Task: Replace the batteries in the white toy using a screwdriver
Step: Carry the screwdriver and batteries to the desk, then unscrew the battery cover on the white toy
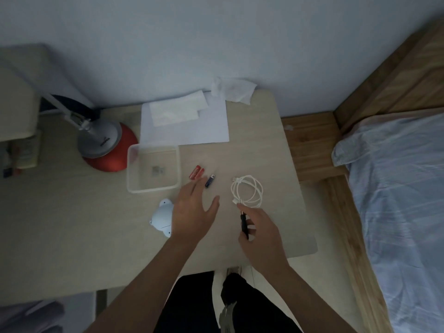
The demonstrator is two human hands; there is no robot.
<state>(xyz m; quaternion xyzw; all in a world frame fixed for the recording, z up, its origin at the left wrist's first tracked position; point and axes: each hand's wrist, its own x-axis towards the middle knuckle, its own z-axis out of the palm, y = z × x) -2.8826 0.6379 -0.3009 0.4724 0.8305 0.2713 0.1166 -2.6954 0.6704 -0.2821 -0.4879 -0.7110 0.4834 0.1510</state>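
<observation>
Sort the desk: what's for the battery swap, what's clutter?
Job: white rounded plastic toy; black slim screwdriver, held by right hand; two red batteries; dark blue battery.
Clutter: coiled white cable; clear plastic tub; white paper sheets; crumpled tissue; red-domed lamp.

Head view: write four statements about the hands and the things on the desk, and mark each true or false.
1. The right hand grips the screwdriver. True.
2. The left hand holds the white toy. False: its fingers are spread and hold nothing, and the toy lies on the table by the wrist.
3. The red batteries lie inside the clear container. False: they lie on the table just right of it.
4. The white cable lies coiled on the table. True.
</observation>
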